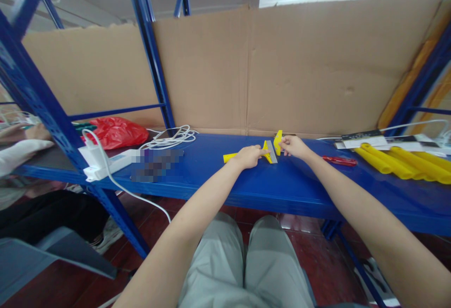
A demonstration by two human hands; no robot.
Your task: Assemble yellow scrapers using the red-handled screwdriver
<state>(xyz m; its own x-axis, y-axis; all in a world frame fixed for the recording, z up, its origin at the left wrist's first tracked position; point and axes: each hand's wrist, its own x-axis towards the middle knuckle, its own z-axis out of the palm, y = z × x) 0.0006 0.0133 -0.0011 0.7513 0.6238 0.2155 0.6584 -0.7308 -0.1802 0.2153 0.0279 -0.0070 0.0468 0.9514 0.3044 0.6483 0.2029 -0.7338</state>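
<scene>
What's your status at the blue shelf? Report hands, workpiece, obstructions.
Left hand gripping yellow scraper. Right hand pinching yellow piece beside metal blade. Red tool right of both hands, not between them.

The scraper (266,154) in the left hand (248,156) is yellow, perhaps speckled with dark dots, too small to be sure, with a silvery-grey blade (272,152); the flat piece (278,143) at the right hand (292,146) is yellow too. Beneath both, plain blue shelf (211,181). Rightward of the right hand: red screwdriver (338,161), yellow tubes (396,164). Leftward of the left: white power strip (120,161), red bag (120,133).
</scene>
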